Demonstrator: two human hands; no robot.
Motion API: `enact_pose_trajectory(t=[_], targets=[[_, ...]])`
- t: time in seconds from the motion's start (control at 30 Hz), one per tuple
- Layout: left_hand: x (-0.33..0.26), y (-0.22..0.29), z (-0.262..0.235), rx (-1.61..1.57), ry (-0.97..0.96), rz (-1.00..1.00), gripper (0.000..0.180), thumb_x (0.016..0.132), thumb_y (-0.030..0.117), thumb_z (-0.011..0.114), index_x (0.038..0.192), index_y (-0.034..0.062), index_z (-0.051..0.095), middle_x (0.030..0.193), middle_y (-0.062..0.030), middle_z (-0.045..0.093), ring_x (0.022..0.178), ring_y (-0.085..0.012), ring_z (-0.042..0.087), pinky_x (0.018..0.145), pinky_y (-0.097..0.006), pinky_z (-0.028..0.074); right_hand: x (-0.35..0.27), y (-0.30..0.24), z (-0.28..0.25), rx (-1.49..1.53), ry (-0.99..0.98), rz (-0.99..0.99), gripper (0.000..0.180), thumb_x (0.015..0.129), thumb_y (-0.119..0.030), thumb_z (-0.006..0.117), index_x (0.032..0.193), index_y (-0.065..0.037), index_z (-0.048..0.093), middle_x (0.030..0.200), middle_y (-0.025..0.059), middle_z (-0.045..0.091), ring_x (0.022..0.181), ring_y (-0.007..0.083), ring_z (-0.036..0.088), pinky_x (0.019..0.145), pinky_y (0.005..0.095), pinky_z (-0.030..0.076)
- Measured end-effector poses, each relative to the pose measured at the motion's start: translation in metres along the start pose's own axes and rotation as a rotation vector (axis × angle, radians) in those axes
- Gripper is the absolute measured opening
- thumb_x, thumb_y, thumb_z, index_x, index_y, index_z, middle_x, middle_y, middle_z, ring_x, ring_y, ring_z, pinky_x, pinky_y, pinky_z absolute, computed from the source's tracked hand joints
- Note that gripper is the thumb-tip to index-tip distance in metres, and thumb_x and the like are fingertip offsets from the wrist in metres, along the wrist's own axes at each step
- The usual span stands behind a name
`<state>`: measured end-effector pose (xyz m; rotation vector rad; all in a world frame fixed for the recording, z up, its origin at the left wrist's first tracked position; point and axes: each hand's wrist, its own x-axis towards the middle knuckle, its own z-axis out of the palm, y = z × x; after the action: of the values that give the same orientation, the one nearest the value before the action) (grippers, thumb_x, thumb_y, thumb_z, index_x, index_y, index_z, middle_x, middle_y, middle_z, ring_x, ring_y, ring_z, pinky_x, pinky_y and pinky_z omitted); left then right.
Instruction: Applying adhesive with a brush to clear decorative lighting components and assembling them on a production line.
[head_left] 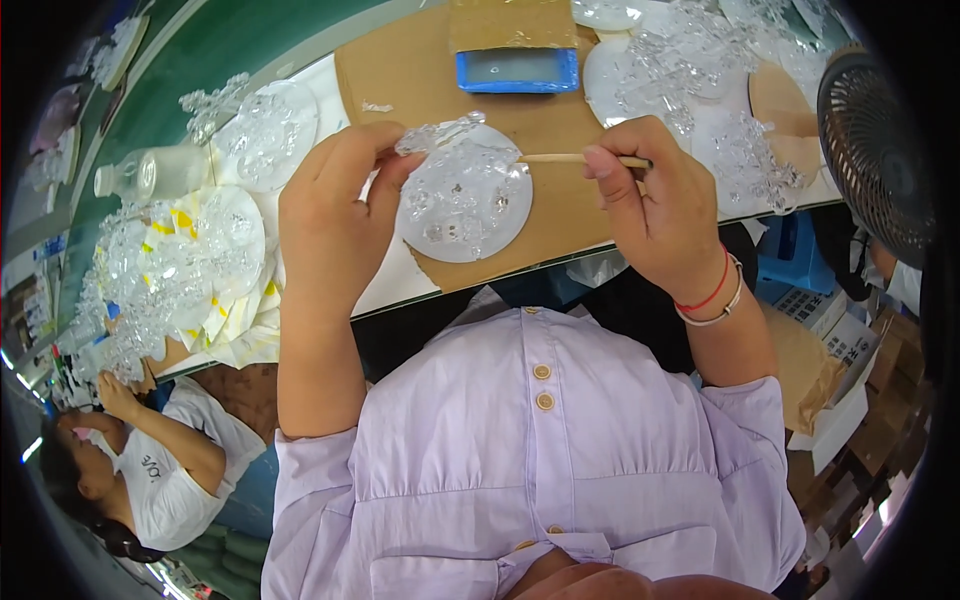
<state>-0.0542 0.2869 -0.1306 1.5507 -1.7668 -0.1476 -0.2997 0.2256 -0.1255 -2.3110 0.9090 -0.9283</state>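
Observation:
Between thumb and fingers of my left hand (345, 195) is a clear plastic piece (440, 132), held over the top of a round white disc (480, 240). Several clear, shiny pieces lie on that disc. My right hand (655, 205) grips a thin light wooden stick (560, 158) with a dark rear end. The stick points left, its tip beside the disc's right upper edge; I cannot tell whether the tip touches anything. The disc lies on a brown cardboard sheet (560, 220). Past it stands a blue tray (517, 86) with a cardboard piece (512, 25) over its far part.
At left, clear pieces are heaped on white discs (235, 215), near a clear bottle (160, 173). More clear pieces (690, 70) lie at the far right, next to a black fan (880, 150). Another person (170, 470) works at the lower left. Cardboard boxes (880, 400) stand at right.

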Motion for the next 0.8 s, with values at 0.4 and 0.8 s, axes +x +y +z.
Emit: enact_pose_trajectory(t=[0.4, 0.8], targets=[[-0.001, 0.000, 0.002, 0.032, -0.018, -0.052, 0.021, 0.077, 0.004, 0.077, 0.093, 0.0009, 0.064, 0.079, -0.0104, 0.066, 0.070, -0.0207, 0.065, 0.063, -0.028, 0.050, -0.034, 0.018, -0.003, 0.135, 0.034, -0.207, 0.009, 0.090, 0.001, 0.059, 0.097, 0.001, 0.053, 0.083, 0.0151, 0.061, 0.064, 0.0262, 0.059, 0.058, 0.0311, 0.048], [0.001, 0.004, 0.001, 0.044, -0.034, -0.054, 0.020, 0.077, 0.003, 0.076, 0.093, 0.0003, 0.065, 0.079, -0.0088, 0.067, 0.070, -0.0181, 0.066, 0.064, -0.027, 0.050, -0.032, 0.025, -0.006, 0.101, 0.027, -0.195, 0.010, 0.089, 0.000, 0.061, 0.096, 0.002, 0.054, 0.083, 0.0150, 0.061, 0.066, 0.0284, 0.060, 0.060, 0.0316, 0.049]])
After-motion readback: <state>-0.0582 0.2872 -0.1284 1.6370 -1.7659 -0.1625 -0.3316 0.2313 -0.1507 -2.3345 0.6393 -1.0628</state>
